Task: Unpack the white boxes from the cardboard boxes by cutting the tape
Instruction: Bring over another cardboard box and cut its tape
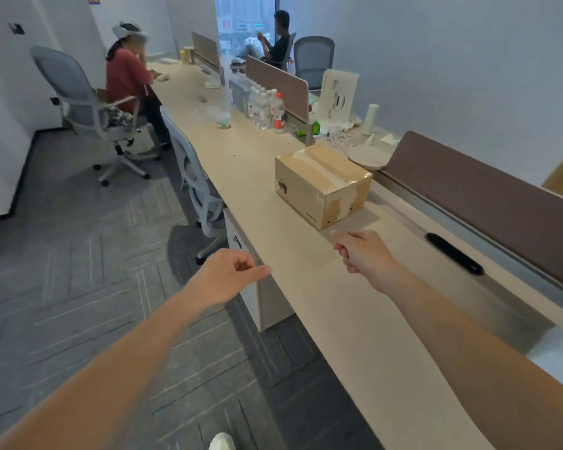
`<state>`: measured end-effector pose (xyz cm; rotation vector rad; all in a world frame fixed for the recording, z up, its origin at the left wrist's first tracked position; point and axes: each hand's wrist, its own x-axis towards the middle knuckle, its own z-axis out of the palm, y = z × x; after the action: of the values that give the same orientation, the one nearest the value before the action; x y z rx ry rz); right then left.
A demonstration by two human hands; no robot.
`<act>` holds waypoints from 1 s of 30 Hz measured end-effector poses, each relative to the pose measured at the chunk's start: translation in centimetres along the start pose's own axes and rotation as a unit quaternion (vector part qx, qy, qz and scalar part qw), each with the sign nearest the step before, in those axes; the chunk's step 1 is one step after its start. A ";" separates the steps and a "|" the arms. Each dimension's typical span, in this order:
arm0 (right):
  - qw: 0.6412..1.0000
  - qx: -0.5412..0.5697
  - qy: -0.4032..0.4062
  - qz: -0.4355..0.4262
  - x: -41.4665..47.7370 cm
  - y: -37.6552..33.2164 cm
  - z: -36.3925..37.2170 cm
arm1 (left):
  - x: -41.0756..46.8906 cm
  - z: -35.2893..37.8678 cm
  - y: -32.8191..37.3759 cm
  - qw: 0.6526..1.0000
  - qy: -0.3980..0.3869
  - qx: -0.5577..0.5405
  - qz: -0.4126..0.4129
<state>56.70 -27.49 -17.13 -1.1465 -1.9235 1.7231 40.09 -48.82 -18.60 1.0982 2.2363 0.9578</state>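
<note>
The surface (309,297) was a long pale desk that ran away from me toward a window (241,21) at the far end of the room. Brown dividers (488,203) stood along its back edge, with a grey channel at their foot where a black oblong thing (454,253) lay. The floor (78,254) was grey patterned carpet, and a white-framed chair (199,186) was pushed in at the desk ahead of me. Farther along, a person in a red top (127,76) sat at the same surface, and another in dark clothes (278,40) sat by the window.

The cardboard box (319,183) stood on the surface close to the divider, turned corner-on to me. Its flaps were shut and shiny tape ran along the top seam and down the side, so I could not see what was inside. A cluster of water bottles (267,107) stood farther back, beside another divider.

Both my arms were stretched out. My left hand (228,277) hung over the floor just off the desk's front edge, its fingers curled toward the palm and the thumb pointing at the edge, with nothing in them. My right hand (361,251) was above the surface, short of the box and not touching it, its fingers curled into a fist; I could see nothing held in it.
</note>
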 end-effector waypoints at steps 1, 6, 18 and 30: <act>1.000 -0.001 0.013 0.003 1.2 -0.4 0.7 | 1.7 -0.8 -0.8 1.000 -0.004 0.000 0.009; 0.997 -0.001 0.075 0.022 7.0 -3.4 4.3 | 10.6 -5.2 -3.6 0.996 -0.057 0.045 0.046; 0.978 0.061 0.191 0.050 27.1 -5.0 3.1 | 32.7 -7.2 -4.1 0.992 -0.102 0.050 0.046; 0.923 -0.201 0.298 0.136 44.8 -0.9 1.2 | 55.9 -1.7 -3.8 0.987 -0.057 0.143 0.043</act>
<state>27.31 4.35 -28.70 -1.8974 -1.8056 0.9097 5.18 -5.57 -26.10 1.3476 2.2945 0.5993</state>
